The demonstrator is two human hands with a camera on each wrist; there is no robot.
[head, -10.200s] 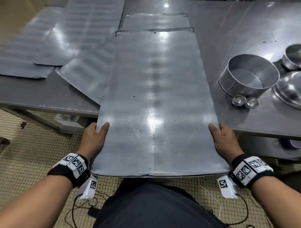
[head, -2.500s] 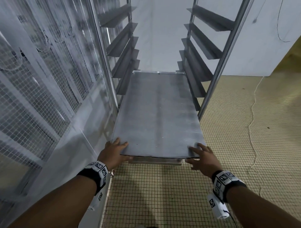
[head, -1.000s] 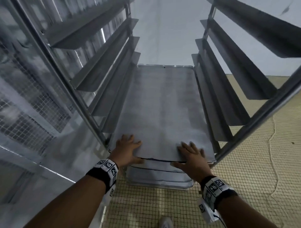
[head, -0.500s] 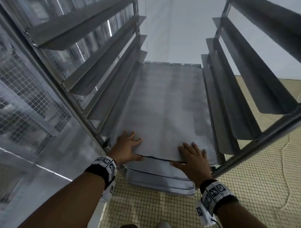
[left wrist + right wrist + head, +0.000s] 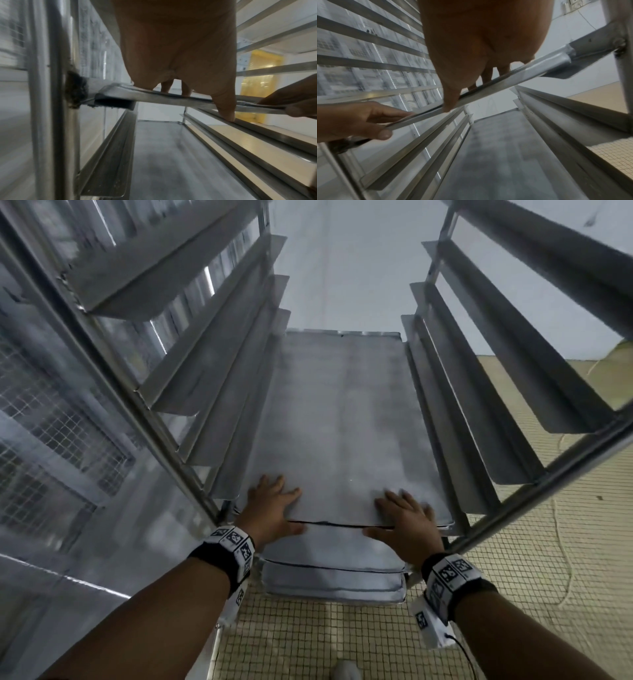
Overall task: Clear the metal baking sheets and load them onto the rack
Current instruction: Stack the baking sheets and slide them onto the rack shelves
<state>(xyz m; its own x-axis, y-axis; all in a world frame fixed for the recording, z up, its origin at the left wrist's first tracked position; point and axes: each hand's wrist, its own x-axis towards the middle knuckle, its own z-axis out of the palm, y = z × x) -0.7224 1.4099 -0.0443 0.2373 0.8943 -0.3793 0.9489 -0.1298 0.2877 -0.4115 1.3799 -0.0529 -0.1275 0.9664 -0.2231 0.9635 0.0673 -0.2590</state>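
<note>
A flat metal baking sheet [image 5: 342, 422] lies on a pair of side rails inside the tall metal rack [image 5: 479, 405]; its far end sits near the back of the rack. My left hand [image 5: 274, 508] holds its near left edge, fingers flat on top and thumb underneath. My right hand [image 5: 407, 518] holds the near right edge the same way. The left wrist view shows the sheet's edge [image 5: 154, 97] under my palm, and the right wrist view shows that edge [image 5: 505, 79] with the left hand [image 5: 359, 121] pinching it. Two more sheets [image 5: 329, 549] rest on lower rails.
Angled rails [image 5: 219, 392] line both sides of the rack above the sheet, all bare. A wire mesh panel [image 5: 51, 440] stands close on the left. Beige tiled floor [image 5: 513, 577] with a thin cable [image 5: 561, 542] lies to the right. A white wall is behind.
The sheet was carried from the steel table to the rack and slid in along the rails. Over the last second it went slightly deeper, with both hands staying on its near edge.
</note>
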